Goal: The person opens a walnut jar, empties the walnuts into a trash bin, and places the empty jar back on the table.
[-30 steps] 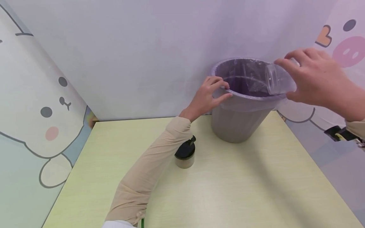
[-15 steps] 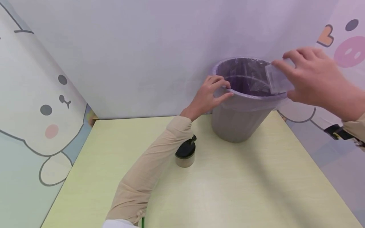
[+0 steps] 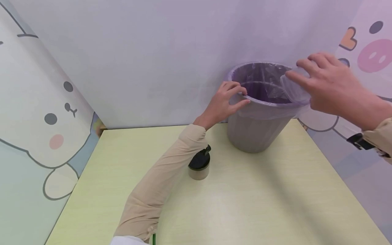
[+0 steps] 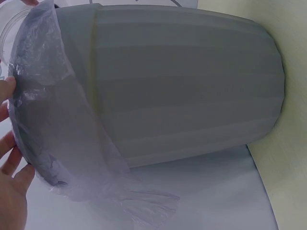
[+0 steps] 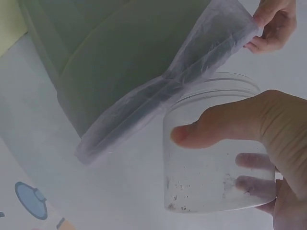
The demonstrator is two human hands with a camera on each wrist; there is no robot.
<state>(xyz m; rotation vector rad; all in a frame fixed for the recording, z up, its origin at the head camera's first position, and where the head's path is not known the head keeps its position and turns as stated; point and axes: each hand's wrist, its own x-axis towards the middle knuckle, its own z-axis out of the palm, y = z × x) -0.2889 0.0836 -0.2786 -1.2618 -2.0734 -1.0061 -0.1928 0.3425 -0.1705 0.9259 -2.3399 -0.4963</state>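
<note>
A grey trash bin [image 3: 255, 134] lined with a thin clear bag [image 4: 43, 62] stands at the back right of the table. My left hand [image 3: 221, 103] pinches the bin's near-left rim, fingers over the edge and thumb on the outside. My right hand [image 3: 332, 83] grips a clear screw-neck jar [image 5: 206, 184], thumb on one side and fingers around the other. The jar lies tilted at the bin's right rim, its lidless mouth pointing into the bin. Small dark specks cling inside near the jar's base [image 5: 180, 207].
A short canister with a black lid [image 3: 199, 161] stands on the pale yellow table [image 3: 232, 211], beside my left forearm. Walls with cartoon animals enclose the table at the back and both sides.
My right hand has shifted slightly left, and the jar's tilt has changed over the bin. The left hand keeps its hold on the rim without moving.
</note>
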